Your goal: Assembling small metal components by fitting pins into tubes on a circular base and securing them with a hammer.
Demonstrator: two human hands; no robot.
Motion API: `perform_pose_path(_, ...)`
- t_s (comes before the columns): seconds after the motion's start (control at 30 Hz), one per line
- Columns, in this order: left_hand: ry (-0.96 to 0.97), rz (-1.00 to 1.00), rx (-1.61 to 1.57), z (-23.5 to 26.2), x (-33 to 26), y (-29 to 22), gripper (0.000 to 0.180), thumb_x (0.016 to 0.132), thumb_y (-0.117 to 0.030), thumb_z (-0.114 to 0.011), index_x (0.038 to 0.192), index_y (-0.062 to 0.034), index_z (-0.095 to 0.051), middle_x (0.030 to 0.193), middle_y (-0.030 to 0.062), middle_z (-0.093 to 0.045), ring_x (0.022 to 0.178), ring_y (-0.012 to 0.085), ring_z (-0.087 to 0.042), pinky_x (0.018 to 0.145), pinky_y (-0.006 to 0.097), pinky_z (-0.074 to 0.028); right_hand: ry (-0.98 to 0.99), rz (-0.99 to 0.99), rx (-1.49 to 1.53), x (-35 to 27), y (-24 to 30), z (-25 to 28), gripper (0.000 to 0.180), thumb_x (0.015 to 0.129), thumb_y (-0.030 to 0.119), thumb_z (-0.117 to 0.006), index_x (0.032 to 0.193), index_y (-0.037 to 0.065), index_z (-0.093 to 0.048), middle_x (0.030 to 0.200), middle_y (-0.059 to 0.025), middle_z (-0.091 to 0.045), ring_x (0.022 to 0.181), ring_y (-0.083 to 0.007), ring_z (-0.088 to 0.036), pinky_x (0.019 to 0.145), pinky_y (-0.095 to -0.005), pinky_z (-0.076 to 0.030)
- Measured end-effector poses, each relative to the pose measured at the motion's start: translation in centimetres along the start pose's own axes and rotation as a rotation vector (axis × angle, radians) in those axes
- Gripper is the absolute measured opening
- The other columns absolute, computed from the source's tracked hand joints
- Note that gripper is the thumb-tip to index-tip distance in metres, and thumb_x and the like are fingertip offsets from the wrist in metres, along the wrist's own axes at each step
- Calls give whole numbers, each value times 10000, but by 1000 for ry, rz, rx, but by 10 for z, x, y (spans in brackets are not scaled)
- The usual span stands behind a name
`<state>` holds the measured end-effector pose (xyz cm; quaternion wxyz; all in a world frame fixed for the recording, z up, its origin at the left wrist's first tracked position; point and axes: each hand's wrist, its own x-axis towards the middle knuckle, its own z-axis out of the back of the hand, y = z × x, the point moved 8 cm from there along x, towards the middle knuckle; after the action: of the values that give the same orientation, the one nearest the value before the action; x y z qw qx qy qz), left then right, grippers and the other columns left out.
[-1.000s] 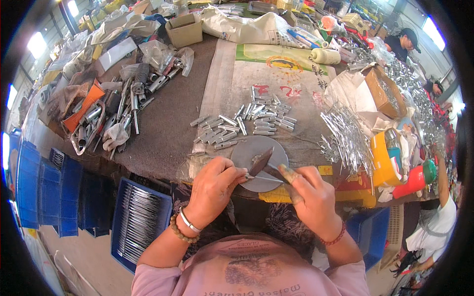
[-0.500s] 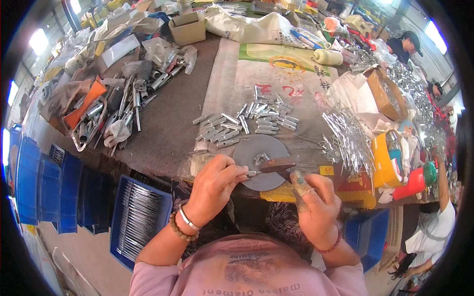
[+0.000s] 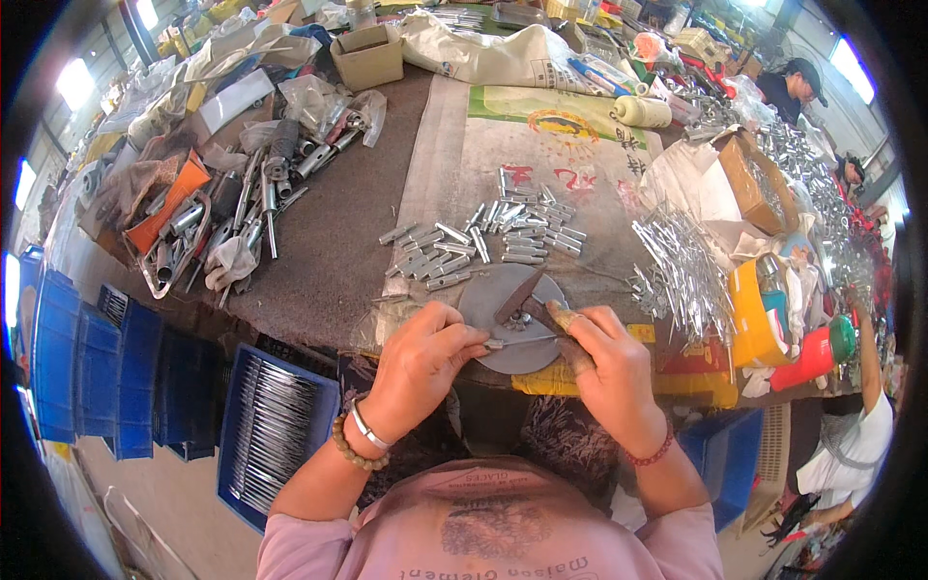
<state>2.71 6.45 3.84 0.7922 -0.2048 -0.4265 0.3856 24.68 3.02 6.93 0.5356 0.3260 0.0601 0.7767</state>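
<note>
My left hand [image 3: 425, 356] pinches a thin metal rod [image 3: 517, 341] and lays it flat across a round grey metal disc [image 3: 503, 314] at the table's near edge. My right hand [image 3: 607, 365] grips a small hammer [image 3: 527, 302], its head resting just above the rod on the disc. Behind the disc lies a loose heap of several short silver metal pieces [image 3: 488, 244] on a brown cloth. Both wrists wear bead bracelets.
A blue crate [image 3: 275, 425] of thin rods hangs below the table at my left. A pile of shiny rods [image 3: 686, 271] lies at right beside a yellow container [image 3: 754, 309] and a red bottle [image 3: 807, 356]. Tools and tubes [image 3: 232, 208] clutter the left. Other people work at far right.
The hammer in my right hand has come back down onto the disc, close to the rod. My left hand has stayed at the disc's edge holding the rod.
</note>
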Motion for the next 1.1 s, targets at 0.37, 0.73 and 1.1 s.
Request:
perform_pose_path(0.37,6,-7,-26,4,-5,-5,306,832,-12,-904,1118,-101,-843,976,95,-699,860,291,-700,742,387,-560,159,-81,-74,-32,34,-15,248,896,101,-818,1123,95,-719,944,-110,-709,795,-353,-731,692,-464,-573)
perform_pose_path(0.73,-7,692,-677,-36,-72,-5,557,1110,-40,-659,1641,-84,-495,1097,85,-797,744,73,-654,626,234,-544,431,-571,638,-67,18,-48,322,978,89,-818,1252,1,-674,833,-175,-759,647,-238,-696,628,-347,-535)
perform_pose_path(1.1,-141,849,-882,-26,-88,8,673,1029,-51,-789,1611,-89,-455,991,11,-712,743,49,-614,588,222,-482,491,-501,717,-76,44,-85,329,960,29,-786,1270,29,-675,953,-164,-814,820,-245,-803,717,-385,-605)
